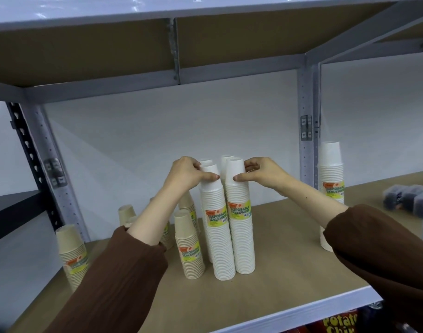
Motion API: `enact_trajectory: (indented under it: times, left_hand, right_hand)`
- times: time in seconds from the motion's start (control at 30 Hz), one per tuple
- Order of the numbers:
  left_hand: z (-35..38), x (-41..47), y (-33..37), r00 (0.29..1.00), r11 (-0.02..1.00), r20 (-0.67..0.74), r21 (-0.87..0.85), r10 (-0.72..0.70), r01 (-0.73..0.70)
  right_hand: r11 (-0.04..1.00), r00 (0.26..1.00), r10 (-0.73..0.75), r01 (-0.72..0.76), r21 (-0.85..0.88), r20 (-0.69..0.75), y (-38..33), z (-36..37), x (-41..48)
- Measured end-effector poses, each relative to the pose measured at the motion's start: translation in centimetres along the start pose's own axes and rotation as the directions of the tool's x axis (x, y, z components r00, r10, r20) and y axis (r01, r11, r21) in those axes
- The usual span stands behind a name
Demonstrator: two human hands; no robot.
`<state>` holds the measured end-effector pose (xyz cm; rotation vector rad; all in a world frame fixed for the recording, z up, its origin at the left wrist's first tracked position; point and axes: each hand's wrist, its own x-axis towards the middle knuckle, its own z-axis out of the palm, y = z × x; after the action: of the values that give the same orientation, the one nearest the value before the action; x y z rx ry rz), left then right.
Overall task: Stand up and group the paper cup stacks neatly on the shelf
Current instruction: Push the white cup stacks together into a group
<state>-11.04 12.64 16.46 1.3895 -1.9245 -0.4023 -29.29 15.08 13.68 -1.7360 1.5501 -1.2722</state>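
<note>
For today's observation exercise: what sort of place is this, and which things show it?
Probably a shop stockroom or store aisle. Grey metal shelving holds many labelled, wrapped cup stacks, and a potato chip packet sits on the shelf below.

Tall stacks (229, 236) mid-shelf (289, 296); short stacks (190, 248) left (one tall stack (331, 179) far right).

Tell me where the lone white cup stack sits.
In the head view, the lone white stack stands far right on the shelf board, just past the grey upright post, behind the right sleeve.
</note>
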Motion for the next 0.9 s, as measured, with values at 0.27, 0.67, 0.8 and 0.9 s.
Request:
enact_trajectory:
  times: [0.27, 0.67, 0.8, 0.9]
  left_hand:
    - [0.1, -0.9, -1.1, 0.998, 0.998, 0.066, -0.063, -0.011, 0.015]
    - [0.5, -1.2, -1.4, 0.994, 1.000, 0.108, -0.021, -0.018, 0.020]
    - [0.6, -1.2, -1.6, 0.995, 0.999, 0.102, -0.027, -0.017, 0.020]
    - [0.6, -1.2, -1.6, 0.996, 0.999, 0.089, -0.033, -0.013, 0.016]
  right_hand:
    - [0.986, 0.999, 0.048, -0.046, -0.163, 0.010, 1.3, 0.8, -0.3]
    - [0.986, 0.999, 0.018, -0.011, -0.166, 0.040, 1.9, 2.0, -0.7]
    - [0.985, 0.998, 0.017, -0.008, -0.171, 0.052, 2.0, 1.9, -0.7]
    - [0.982, 0.998, 0.018, -0.007, -0.190, 0.058, 1.9, 1.8, -0.7]
